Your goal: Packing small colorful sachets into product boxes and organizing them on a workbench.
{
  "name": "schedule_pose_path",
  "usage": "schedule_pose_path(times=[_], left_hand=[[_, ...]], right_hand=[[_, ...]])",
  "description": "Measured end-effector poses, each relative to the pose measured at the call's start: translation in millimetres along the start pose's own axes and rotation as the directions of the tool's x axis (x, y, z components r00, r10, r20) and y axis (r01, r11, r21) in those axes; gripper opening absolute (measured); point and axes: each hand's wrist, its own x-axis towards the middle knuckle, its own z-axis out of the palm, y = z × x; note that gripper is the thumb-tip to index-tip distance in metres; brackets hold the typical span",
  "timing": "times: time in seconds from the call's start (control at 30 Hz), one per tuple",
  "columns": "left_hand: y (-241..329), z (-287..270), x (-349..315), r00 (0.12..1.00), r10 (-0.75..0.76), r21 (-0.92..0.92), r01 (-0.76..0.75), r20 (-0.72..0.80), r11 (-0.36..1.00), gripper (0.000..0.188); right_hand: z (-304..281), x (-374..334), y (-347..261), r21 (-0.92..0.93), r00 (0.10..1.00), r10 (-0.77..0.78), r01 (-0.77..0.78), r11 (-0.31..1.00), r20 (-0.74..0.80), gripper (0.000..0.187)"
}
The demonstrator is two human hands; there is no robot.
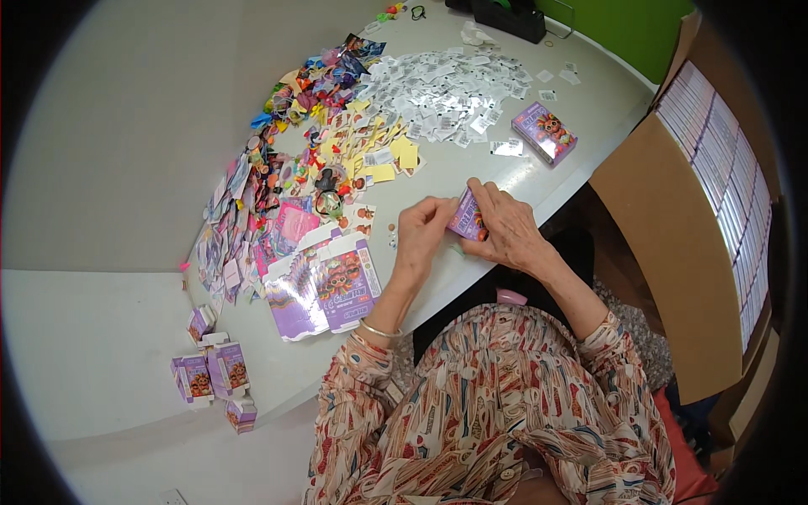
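Note:
Above the table's front edge, a small purple carton box (465, 217) with a colourful character print is between my hands. My right hand (507, 229) wraps round it from the right, fingers over its top and thumb underneath. My left hand (423, 234) pinches at its left end with thumb and fingertips together. Whatever lies under the fingers is hidden. Another purple box (544, 133) lies closed on the table, beyond my right hand. Flattened purple box blanks (343, 288) are stacked left of my left wrist.
White printed labels (450, 88) form a heap at the back. Yellow cards (383, 171), small colourful toys (316, 97) and shiny packets (225, 215) spread leftward. Several purple boxes (229, 369) stand at the left edge. A big brown carton (665, 261) packed with flat pieces is at right; a black tape dispenser (509, 18) sits behind.

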Motion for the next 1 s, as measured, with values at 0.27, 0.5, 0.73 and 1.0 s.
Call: schedule_pose_path(times=[0.27, 0.5, 0.73, 1.0], left_hand=[[12, 6, 5, 0.998, -0.027, -0.067, 0.030, 0.052, 0.997, 0.024], [1, 8, 6, 0.992, 0.109, 0.143, -0.099, -0.064, 0.985, 0.022], [0, 9, 7, 0.990, 0.104, 0.091, -0.096, -0.091, 0.991, 0.022], [-2, 5, 6, 0.987, 0.127, 0.126, -0.114, -0.103, 0.986, 0.022]], right_hand=[[2, -1, 2, 0.013, 1.000, -0.023, 0.023, 1.000, 0.005, 0.081], [1, -2, 5, 0.043, 1.000, -0.016, 0.016, 0.999, 0.004, 0.085], [-1, -3, 4, 0.067, 1.000, -0.014, 0.015, 0.998, -0.003, 0.086], [0, -1, 2, 0.072, 1.000, -0.010, 0.009, 0.997, 0.013, 0.085]])
